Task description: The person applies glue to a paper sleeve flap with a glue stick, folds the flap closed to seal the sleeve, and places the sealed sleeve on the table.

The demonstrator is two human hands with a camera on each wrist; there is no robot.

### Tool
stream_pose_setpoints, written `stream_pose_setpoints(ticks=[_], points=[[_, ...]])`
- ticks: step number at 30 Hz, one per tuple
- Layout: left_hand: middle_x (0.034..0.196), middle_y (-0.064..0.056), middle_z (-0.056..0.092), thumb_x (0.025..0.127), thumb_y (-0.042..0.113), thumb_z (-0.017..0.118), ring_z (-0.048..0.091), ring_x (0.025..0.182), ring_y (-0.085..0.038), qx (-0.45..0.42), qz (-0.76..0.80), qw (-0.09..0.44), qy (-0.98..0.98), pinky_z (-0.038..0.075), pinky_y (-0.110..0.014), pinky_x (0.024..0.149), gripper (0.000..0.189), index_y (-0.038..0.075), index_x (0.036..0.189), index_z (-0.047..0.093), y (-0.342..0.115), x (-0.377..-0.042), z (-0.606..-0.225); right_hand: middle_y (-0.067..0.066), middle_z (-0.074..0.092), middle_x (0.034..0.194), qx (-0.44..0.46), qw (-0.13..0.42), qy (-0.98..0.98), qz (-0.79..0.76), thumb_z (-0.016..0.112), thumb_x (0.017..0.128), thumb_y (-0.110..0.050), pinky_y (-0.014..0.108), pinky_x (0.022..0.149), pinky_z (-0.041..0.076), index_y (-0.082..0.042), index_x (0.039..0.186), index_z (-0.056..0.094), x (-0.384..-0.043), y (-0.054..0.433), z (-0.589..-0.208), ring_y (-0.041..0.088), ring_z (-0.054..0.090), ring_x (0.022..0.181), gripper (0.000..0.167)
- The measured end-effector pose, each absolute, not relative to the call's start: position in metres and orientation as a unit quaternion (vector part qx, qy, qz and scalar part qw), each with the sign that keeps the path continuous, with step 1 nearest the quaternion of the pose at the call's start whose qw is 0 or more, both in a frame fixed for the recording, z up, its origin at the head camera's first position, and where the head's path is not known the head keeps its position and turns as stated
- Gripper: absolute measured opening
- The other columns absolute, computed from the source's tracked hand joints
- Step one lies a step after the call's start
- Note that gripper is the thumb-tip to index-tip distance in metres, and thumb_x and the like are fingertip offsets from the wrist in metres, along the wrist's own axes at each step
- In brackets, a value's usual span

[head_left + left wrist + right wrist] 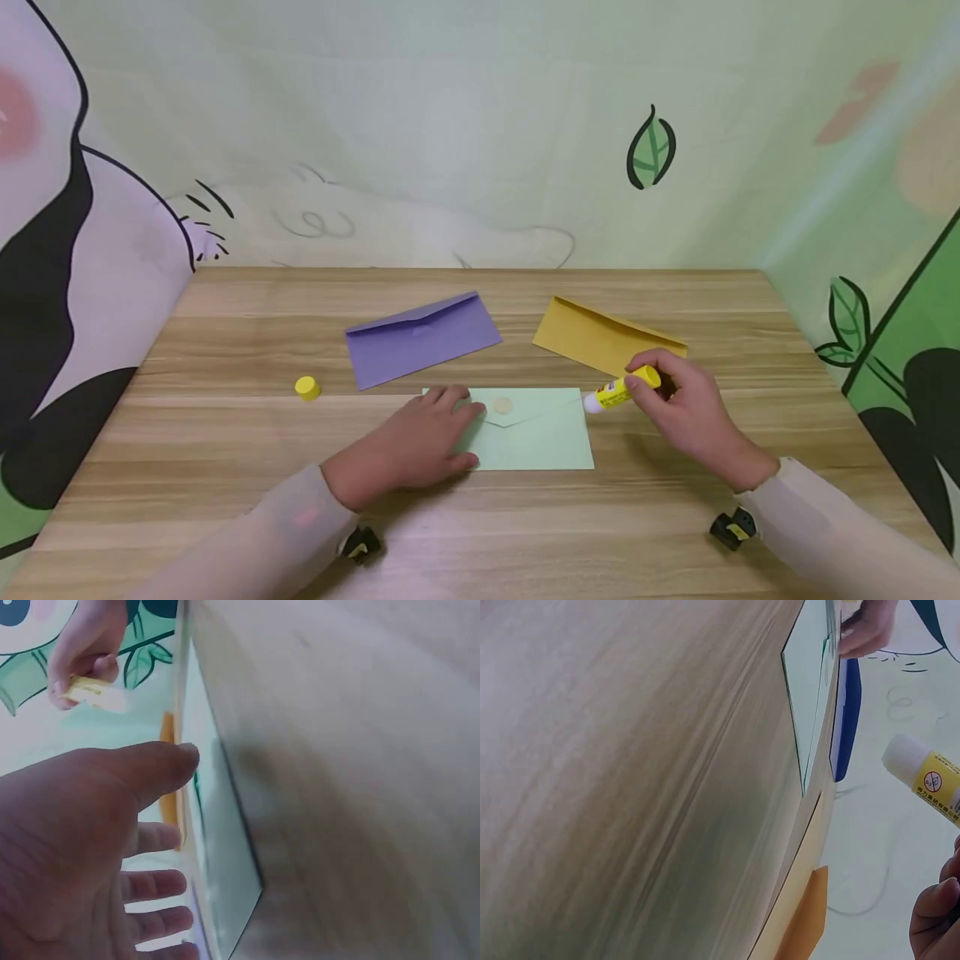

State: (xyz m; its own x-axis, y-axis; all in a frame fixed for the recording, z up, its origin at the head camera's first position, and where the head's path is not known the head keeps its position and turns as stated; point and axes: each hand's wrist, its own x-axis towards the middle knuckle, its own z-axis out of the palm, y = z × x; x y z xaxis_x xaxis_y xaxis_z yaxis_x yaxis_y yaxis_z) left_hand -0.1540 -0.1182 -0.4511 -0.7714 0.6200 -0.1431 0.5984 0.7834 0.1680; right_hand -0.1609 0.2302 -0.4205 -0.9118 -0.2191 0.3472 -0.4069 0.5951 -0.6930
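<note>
A pale green envelope (540,442) lies on the table in front of the person, its pointed flap folded down and a round pale spot near the tip. My left hand (416,437) rests over the envelope's left end with fingers spread. In the left wrist view that hand's thumb (161,769) and fingers extend beside the envelope (221,847). My right hand (693,408) grips a yellow glue stick (618,393) between thumb and fingers, its white end tilted down near the envelope's upper right corner. The uncapped white end of the glue stick (909,759) also shows in the right wrist view.
Behind the green envelope lie a purple envelope (427,342) and a yellow envelope (592,336), the latter partly behind the right hand. A yellow cap (307,387) sits on the wooden table (225,333) at left. A printed backdrop (450,125) rises behind the table.
</note>
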Motion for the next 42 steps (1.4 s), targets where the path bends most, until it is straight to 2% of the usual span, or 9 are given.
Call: stream_pose_setpoints(ticks=[6, 12, 20, 30, 39, 42], points=[[0.152, -0.017, 0.041, 0.086, 0.058, 0.07, 0.037, 0.141, -0.037, 0.326, 0.081, 0.08, 0.939, 0.033, -0.054, 0.115, 0.088, 0.012, 0.154, 0.036, -0.135, -0.161, -0.446, 0.003, 0.046, 0.075, 0.174, 0.114, -0.888, 0.41, 0.069, 0.093, -0.006, 0.022, 0.049, 0.036, -0.007, 0.104, 0.066, -0.159, 0.23, -0.419, 0.013, 0.04, 0.058, 0.012], [0.155, -0.016, 0.038, 0.077, 0.059, 0.079, 0.032, 0.145, -0.036, 0.328, 0.109, 0.123, 0.93, 0.025, -0.054, 0.119, 0.105, 0.012, 0.157, 0.03, -0.15, -0.16, -0.447, 0.003, 0.048, 0.077, 0.172, 0.113, -0.888, 0.412, 0.069, 0.093, -0.006, 0.022, 0.05, 0.037, -0.01, 0.104, 0.066, -0.158, 0.23, -0.42, 0.013, 0.042, 0.059, 0.012], [0.149, -0.016, 0.041, 0.073, 0.058, 0.083, 0.038, 0.139, -0.038, 0.316, 0.129, 0.121, 0.932, 0.029, -0.059, 0.115, 0.107, 0.016, 0.157, 0.032, -0.153, -0.16, -0.448, 0.002, 0.049, 0.078, 0.175, 0.117, -0.888, 0.409, 0.07, 0.093, -0.006, 0.022, 0.051, 0.038, -0.008, 0.105, 0.067, -0.158, 0.231, -0.422, 0.014, 0.043, 0.06, 0.013], [0.146, -0.014, 0.043, 0.07, 0.062, 0.083, 0.039, 0.136, -0.039, 0.318, 0.127, 0.119, 0.932, 0.032, -0.059, 0.112, 0.109, 0.016, 0.155, 0.035, -0.156, -0.165, -0.451, 0.002, 0.049, 0.079, 0.17, 0.111, -0.889, 0.41, 0.069, 0.093, -0.007, 0.022, 0.051, 0.038, -0.009, 0.105, 0.067, -0.156, 0.231, -0.424, 0.013, 0.043, 0.06, 0.012], [0.141, -0.014, 0.044, 0.06, 0.062, 0.089, 0.04, 0.129, -0.035, 0.306, 0.133, 0.137, 0.933, 0.033, -0.053, 0.11, 0.115, 0.02, 0.154, 0.039, -0.152, -0.176, -0.451, 0.002, 0.05, 0.08, 0.171, 0.107, -0.886, 0.417, 0.069, 0.093, -0.007, 0.022, 0.051, 0.038, -0.007, 0.106, 0.066, -0.158, 0.23, -0.424, 0.013, 0.043, 0.06, 0.013], [0.141, -0.013, 0.044, 0.06, 0.062, 0.089, 0.04, 0.128, -0.034, 0.305, 0.127, 0.141, 0.933, 0.033, -0.052, 0.11, 0.115, 0.019, 0.153, 0.039, -0.152, -0.177, -0.449, 0.002, 0.051, 0.081, 0.175, 0.11, -0.885, 0.416, 0.069, 0.093, -0.006, 0.022, 0.051, 0.038, -0.006, 0.106, 0.066, -0.159, 0.229, -0.425, 0.012, 0.043, 0.06, 0.014]])
